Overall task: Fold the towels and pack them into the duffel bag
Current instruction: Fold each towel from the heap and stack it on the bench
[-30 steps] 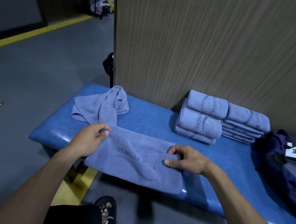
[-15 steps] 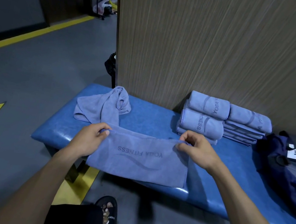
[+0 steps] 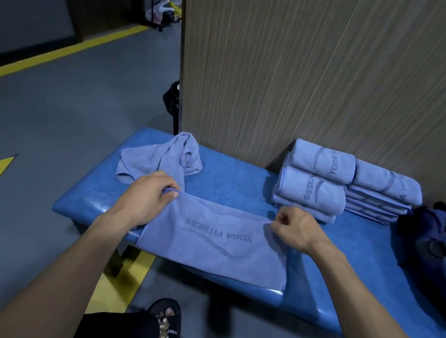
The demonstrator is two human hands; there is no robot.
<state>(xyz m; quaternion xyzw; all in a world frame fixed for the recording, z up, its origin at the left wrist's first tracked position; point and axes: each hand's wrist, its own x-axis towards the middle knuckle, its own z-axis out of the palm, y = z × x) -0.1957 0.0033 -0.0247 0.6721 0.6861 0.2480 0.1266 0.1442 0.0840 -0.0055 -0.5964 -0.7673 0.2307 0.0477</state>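
A blue-grey towel (image 3: 213, 245) printed YOGA FITNESS lies flat on the blue padded bench (image 3: 230, 187), its near edge hanging over the front. My left hand (image 3: 144, 200) pinches its far left corner. My right hand (image 3: 294, 228) pinches its far right corner. A crumpled towel (image 3: 165, 160) lies behind my left hand. Two stacks of folded towels (image 3: 340, 186) stand against the wooden wall. The dark blue duffel bag (image 3: 440, 253) sits at the bench's right end, partly cut off by the frame.
A wood-grain partition (image 3: 332, 69) rises right behind the bench. Grey floor with yellow lines (image 3: 53, 56) spreads to the left. My sandalled feet (image 3: 166, 325) are below the bench's front edge. A black object (image 3: 172, 100) sits at the partition's corner.
My right hand moved from the towel's middle to its far right corner and pulled the cloth flat and taut. My left hand kept hold of the left corner.
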